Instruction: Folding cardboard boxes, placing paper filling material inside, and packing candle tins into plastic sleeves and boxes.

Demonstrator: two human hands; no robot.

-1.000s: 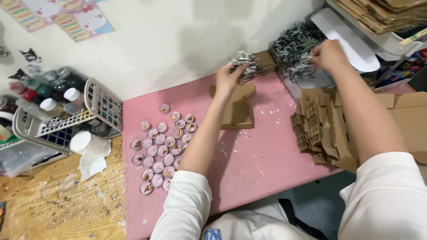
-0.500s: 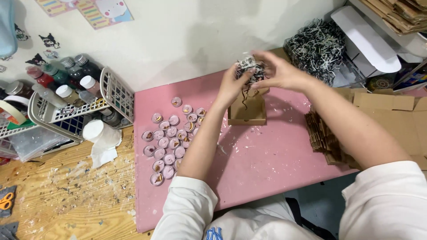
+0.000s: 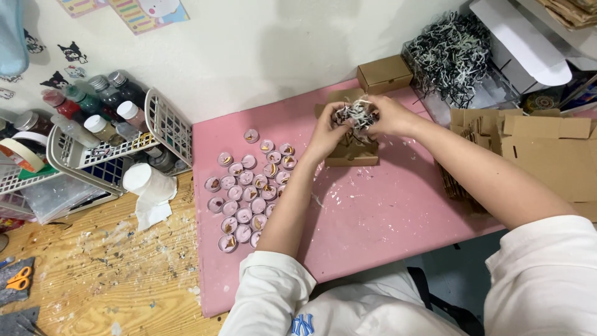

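Observation:
My left hand (image 3: 328,129) and my right hand (image 3: 390,116) together hold a clump of black and white shredded paper (image 3: 354,114) just above a small open cardboard box (image 3: 352,154) on the pink mat (image 3: 373,218). Both hands have their fingers closed into the clump. To the left of my left forearm lie several small round tealight candles (image 3: 244,193) in pink cups. A closed small cardboard box (image 3: 384,74) sits at the back of the mat.
A big heap of shredded paper (image 3: 457,53) fills a clear container at the back right. Flat cardboard box blanks (image 3: 535,146) are stacked on the right. A white wire basket (image 3: 99,152) with bottles, a paper roll (image 3: 146,183) and orange scissors (image 3: 18,280) lie on the left.
My right hand has come from the shredded paper heap to meet my left hand. Both now hold the clump lower, just over the open box.

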